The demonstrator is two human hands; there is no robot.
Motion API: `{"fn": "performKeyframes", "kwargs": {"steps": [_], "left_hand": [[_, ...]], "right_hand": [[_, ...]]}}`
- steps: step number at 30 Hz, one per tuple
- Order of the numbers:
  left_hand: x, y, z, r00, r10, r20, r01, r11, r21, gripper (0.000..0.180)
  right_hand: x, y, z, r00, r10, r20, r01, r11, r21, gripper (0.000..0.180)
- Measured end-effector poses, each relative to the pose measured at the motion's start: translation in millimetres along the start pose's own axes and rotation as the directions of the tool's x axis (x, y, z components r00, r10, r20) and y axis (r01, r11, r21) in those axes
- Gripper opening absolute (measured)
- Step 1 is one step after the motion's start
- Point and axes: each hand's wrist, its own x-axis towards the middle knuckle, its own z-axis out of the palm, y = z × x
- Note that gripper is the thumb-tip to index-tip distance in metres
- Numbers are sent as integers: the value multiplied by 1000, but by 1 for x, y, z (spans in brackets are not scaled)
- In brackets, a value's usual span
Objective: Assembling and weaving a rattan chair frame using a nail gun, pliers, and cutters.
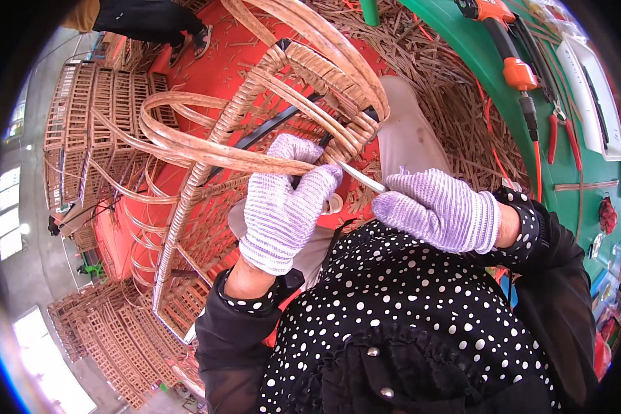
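Both my hands wear white and purple striped knit gloves. A woven rattan frame (207,148) with a dark metal core leans in front of me, loose brown strips looping off it. My left hand (283,200) is closed on the end of a wide looping rattan strip (217,153) beside the frame's wrapped corner. In my right hand (438,210) is a thin pale pointed tool (362,177), perhaps a knife or awl; its handle is hidden in the glove. The tool's tip reaches the wrapped corner, close to my left fingertips.
At right a green table (566,186) carries an orange and black air tool (514,69), red-handled pliers (564,138) and a white tray (590,96). Cut strips (455,110) litter the red floor. Woven frames (103,131) stand at left. Another person's leg (148,21) shows at top left.
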Motion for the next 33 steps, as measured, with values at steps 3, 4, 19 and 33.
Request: {"fn": "performKeyframes", "kwargs": {"steps": [3, 4, 19, 33], "left_hand": [[0, -2, 0, 999, 30, -21, -31, 999, -34, 16], [1, -4, 3, 995, 81, -58, -81, 997, -10, 19], [7, -7, -13, 998, -64, 6, 63, 957, -283, 28], [6, 1, -12, 1000, -6, -29, 1, 989, -147, 22]], "right_hand": [[-1, 2, -3, 999, 50, 18, -51, 996, 74, 31], [-2, 6, -1, 1000, 3, -8, -3, 998, 69, 30], [-6, 11, 3, 986, -77, -146, 79, 997, 7, 22], [-14, 23, 2, 972, -139, -189, 78, 952, -297, 26]]}}
